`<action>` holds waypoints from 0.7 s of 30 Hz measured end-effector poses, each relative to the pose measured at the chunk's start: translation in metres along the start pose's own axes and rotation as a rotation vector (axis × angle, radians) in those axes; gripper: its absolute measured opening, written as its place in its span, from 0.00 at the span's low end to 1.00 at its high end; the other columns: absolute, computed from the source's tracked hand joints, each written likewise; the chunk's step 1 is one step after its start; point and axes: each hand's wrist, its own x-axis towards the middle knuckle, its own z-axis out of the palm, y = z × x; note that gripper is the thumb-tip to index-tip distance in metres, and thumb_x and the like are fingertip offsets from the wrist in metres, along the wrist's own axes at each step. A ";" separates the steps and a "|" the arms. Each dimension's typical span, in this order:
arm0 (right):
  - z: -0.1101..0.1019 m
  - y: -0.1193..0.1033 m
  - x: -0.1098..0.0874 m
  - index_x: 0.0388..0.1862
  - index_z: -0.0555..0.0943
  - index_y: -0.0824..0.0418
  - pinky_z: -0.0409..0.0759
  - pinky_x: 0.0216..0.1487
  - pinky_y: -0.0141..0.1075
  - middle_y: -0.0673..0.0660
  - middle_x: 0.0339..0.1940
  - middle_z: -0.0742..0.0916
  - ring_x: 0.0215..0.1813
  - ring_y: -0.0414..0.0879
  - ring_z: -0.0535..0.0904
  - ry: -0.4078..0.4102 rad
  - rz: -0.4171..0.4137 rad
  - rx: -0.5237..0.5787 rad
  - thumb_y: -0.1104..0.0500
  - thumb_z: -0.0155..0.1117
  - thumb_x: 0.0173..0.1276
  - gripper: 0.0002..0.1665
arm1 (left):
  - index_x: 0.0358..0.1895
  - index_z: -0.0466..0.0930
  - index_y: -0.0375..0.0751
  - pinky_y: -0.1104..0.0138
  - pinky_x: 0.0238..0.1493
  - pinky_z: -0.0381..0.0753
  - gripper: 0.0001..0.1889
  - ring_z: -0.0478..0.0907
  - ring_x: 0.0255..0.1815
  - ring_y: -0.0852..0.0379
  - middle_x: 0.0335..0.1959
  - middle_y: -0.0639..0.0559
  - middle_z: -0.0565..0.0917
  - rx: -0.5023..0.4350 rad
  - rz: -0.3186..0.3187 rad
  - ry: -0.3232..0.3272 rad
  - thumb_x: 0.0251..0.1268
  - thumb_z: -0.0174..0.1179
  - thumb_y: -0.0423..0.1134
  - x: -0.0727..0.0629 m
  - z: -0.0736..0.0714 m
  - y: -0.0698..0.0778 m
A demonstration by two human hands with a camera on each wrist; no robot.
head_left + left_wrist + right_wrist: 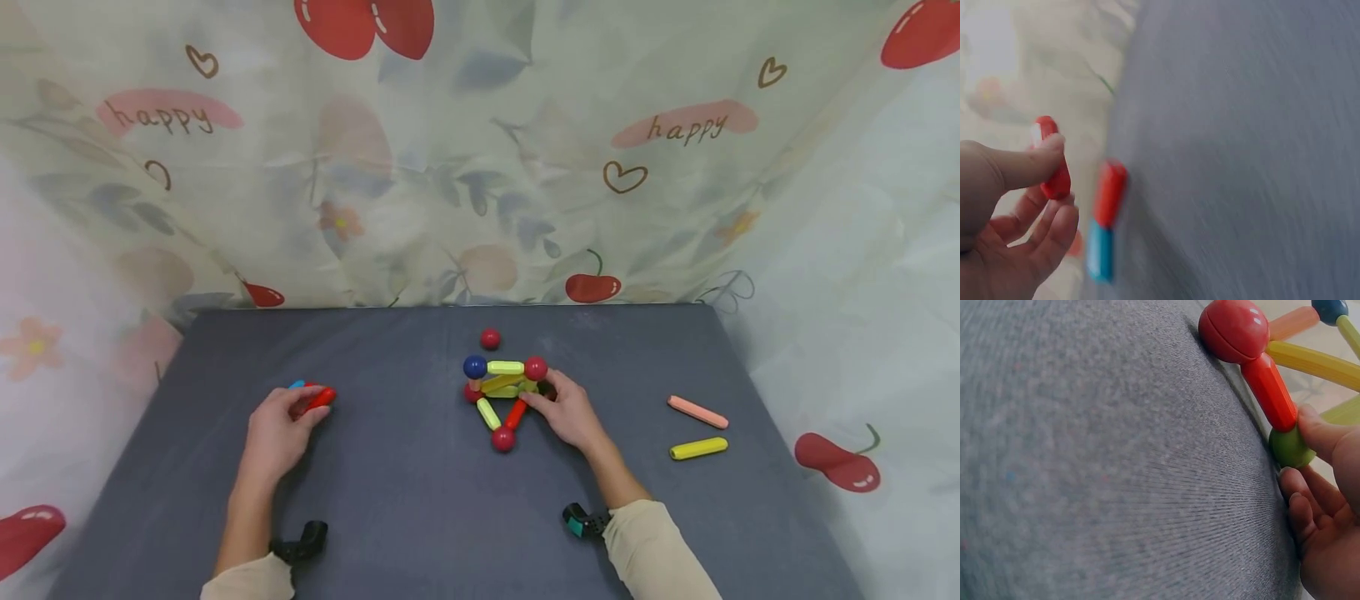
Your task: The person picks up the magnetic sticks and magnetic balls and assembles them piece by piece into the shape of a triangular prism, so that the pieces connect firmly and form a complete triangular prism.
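Observation:
Thumb and fingers of my left hand (276, 429) pinch a red magnetic stick (1057, 185), raised off the table. Just beyond it in the left wrist view, another red stick (1110, 194) lies end to end with a blue stick (1100, 253). My right hand (572, 412) pinches a green ball (1288, 449) at the right corner of a frame of balls and sticks. A red stick (1269, 394) runs from that green ball to the front red ball (503, 439). Higher up, a pale yellow-green stick (506, 367) joins a blue ball (475, 367) and a red ball (536, 368).
Behind the frame sits a loose red ball (490, 338). A salmon stick (697, 412) and a yellow stick (698, 448) lie right of my right hand. Printed curtains (450, 167) hang along the back and sides of the grey table (420, 517).

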 end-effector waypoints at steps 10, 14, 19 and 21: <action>0.003 0.002 -0.001 0.60 0.81 0.48 0.73 0.37 0.36 0.54 0.38 0.82 0.33 0.46 0.74 -0.026 0.037 0.019 0.49 0.72 0.68 0.22 | 0.52 0.82 0.52 0.67 0.46 0.87 0.17 0.86 0.46 0.58 0.46 0.54 0.87 -0.408 0.066 -0.105 0.61 0.74 0.41 -0.022 0.068 0.100; 0.003 0.001 -0.001 0.60 0.82 0.48 0.73 0.36 0.35 0.54 0.37 0.82 0.32 0.45 0.74 -0.020 0.037 0.028 0.48 0.73 0.67 0.23 | 0.50 0.86 0.52 0.70 0.46 0.87 0.17 0.86 0.44 0.59 0.43 0.55 0.87 -0.474 0.172 -0.143 0.57 0.76 0.39 -0.034 0.104 0.126; 0.003 0.000 -0.001 0.60 0.82 0.49 0.73 0.36 0.34 0.54 0.37 0.83 0.31 0.44 0.74 -0.009 0.033 0.025 0.49 0.73 0.67 0.23 | 0.49 0.88 0.54 0.70 0.46 0.87 0.16 0.87 0.42 0.61 0.43 0.58 0.87 -0.466 0.228 -0.196 0.57 0.76 0.42 -0.042 0.128 0.140; 0.002 0.001 -0.001 0.59 0.82 0.49 0.73 0.36 0.34 0.54 0.38 0.83 0.31 0.45 0.74 -0.004 0.030 0.025 0.50 0.73 0.67 0.22 | 0.49 0.87 0.55 0.67 0.47 0.87 0.16 0.87 0.42 0.61 0.43 0.58 0.87 -0.463 0.230 -0.206 0.57 0.76 0.42 -0.044 0.132 0.143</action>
